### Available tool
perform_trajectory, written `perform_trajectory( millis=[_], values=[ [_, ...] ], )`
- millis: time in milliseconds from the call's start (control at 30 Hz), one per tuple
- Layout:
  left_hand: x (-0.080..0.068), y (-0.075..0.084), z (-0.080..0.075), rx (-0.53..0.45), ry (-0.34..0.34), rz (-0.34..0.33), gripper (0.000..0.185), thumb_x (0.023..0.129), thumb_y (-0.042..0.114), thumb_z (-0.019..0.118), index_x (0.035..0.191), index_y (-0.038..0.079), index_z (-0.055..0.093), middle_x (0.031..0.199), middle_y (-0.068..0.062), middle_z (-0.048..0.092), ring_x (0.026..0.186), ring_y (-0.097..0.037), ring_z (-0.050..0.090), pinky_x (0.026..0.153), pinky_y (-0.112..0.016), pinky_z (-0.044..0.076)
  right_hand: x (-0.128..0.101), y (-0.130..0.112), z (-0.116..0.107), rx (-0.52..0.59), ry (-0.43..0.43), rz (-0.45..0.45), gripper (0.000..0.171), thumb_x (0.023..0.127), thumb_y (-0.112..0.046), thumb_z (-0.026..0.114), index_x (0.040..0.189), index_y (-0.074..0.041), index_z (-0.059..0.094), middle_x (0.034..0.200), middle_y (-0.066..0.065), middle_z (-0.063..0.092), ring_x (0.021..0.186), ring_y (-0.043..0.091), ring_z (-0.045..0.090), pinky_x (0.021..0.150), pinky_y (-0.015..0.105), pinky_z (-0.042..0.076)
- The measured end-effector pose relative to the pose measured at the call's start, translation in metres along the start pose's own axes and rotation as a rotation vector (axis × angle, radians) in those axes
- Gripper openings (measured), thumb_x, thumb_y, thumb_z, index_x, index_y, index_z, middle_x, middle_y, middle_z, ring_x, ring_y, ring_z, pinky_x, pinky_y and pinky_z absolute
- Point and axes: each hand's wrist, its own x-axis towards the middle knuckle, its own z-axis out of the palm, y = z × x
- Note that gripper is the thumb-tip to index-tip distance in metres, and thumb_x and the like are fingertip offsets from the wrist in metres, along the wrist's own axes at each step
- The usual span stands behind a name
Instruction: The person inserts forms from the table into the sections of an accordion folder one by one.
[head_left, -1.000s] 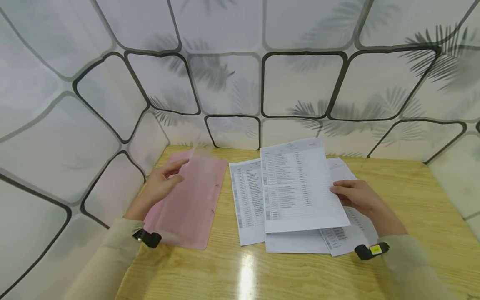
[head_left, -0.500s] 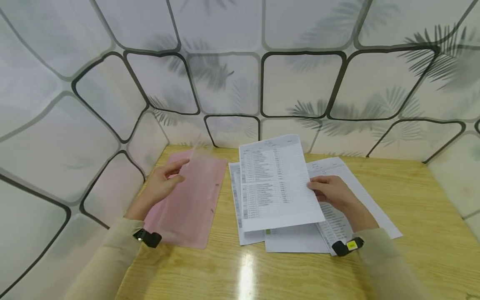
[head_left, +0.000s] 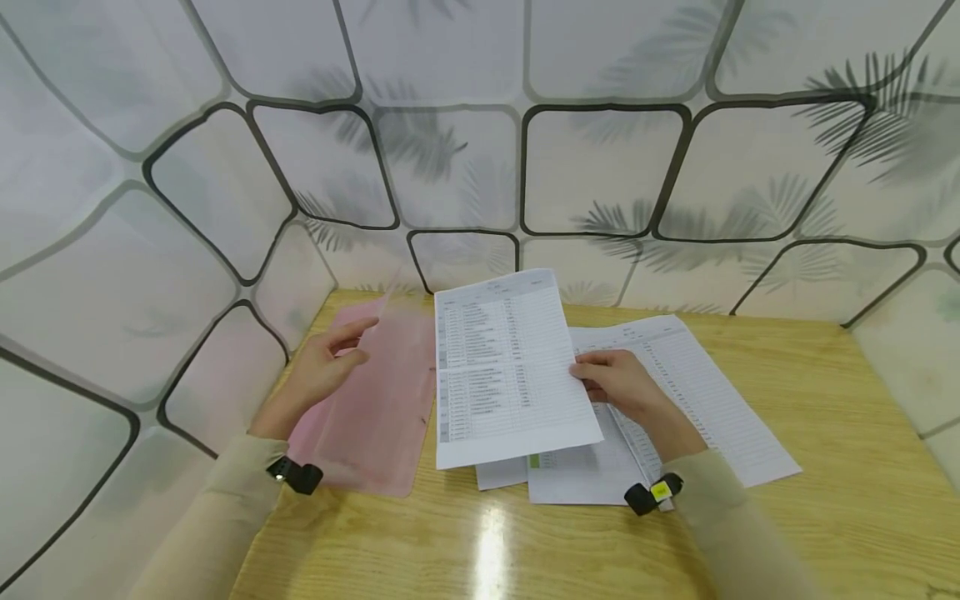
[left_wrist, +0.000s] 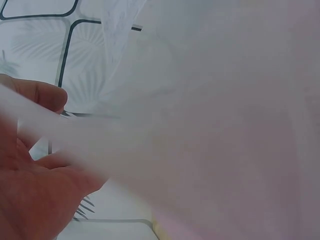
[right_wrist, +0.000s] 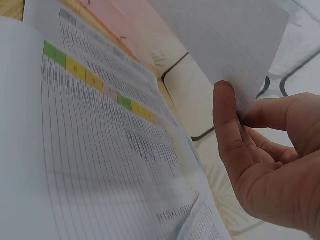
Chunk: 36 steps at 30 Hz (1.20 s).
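Pink folder: a translucent pink plastic file folder [head_left: 375, 400] lies flat on the left part of the wooden table [head_left: 825, 500], close to the patterned wall panels [head_left: 225, 208].
Clear flap: the folder's see-through front cover [head_left: 390, 312] is lifted off the pink back, which leaves a gap along its right side, facing the papers.
Left hand: the left hand [head_left: 318, 367] pinches the raised cover's edge between thumb and fingers and holds it up (in the left wrist view the hazy sheet fills nearly the whole frame, with the thumb [left_wrist: 42, 95] behind it).
Held sheet: one printed sheet [head_left: 506, 367] is off the table and tilted, its left edge over the folder's right edge and its right part over the stack; it reads as a sheet held beside the opened folder, judging by how the two meet.
Right hand: the right hand [head_left: 622, 387] grips this sheet at its right edge, thumb on top and fingers curled beneath (the right wrist view shows the thumb [right_wrist: 227, 125] pressed on the paper).
Paper stack: more printed sheets [head_left: 675, 400] lie fanned and overlapping on the table, under and to the right of the held one.
Writing: every sheet carries fine rows of tabular print, too small to read; one lower sheet has green and yellow header cells [right_wrist: 75, 67]. No brand or logo shows.
Wristbands: each wrist wears a black band; the right one [head_left: 652, 493] has a yellow tag, writing illegible.
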Motion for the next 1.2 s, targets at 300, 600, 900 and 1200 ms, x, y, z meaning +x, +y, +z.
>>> perform_trajectory(
  millis=[300,600,900,1200],
  values=[
    [-0.002,0.004,0.000,-0.012,0.000,0.009,0.052,0.098,0.004,0.061,0.150,0.007,0.059,0.156,-0.022,0.054,0.138,-0.049,0.056,0.104,-0.059,0.053,0.006,-0.016,0.025,0.048,-0.010,-0.012,0.052,0.102,-0.016,0.066,0.143,0.014,0.054,0.104,0.007,0.074,0.081,0.008,0.071,0.073,0.023,0.060],
    [0.000,0.001,0.001,-0.020,0.007,0.032,0.053,0.097,0.003,0.061,0.150,0.005,0.059,0.155,-0.022,0.055,0.135,-0.050,0.058,0.099,-0.043,0.057,0.009,-0.032,0.051,0.082,-0.011,-0.005,0.045,0.101,-0.012,0.066,0.138,0.013,0.059,0.101,0.009,0.075,0.079,0.010,0.071,0.070,0.023,0.059],
    [0.002,0.000,0.001,-0.049,0.019,0.039,0.054,0.095,-0.001,0.060,0.148,0.004,0.060,0.153,-0.024,0.056,0.131,-0.050,0.061,0.081,-0.012,0.048,0.015,-0.040,0.074,0.136,-0.005,-0.005,0.044,0.100,-0.011,0.066,0.137,0.012,0.061,0.099,0.010,0.075,0.075,0.011,0.071,0.069,0.024,0.061],
    [0.001,0.000,0.001,-0.048,0.009,0.020,0.055,0.095,0.000,0.059,0.150,0.005,0.059,0.155,-0.023,0.054,0.133,-0.049,0.061,0.087,-0.018,0.050,0.018,-0.041,0.091,0.208,-0.027,-0.008,0.041,0.100,-0.008,0.066,0.135,0.013,0.061,0.096,0.011,0.076,0.073,0.012,0.073,0.071,0.026,0.063]
  ],
)
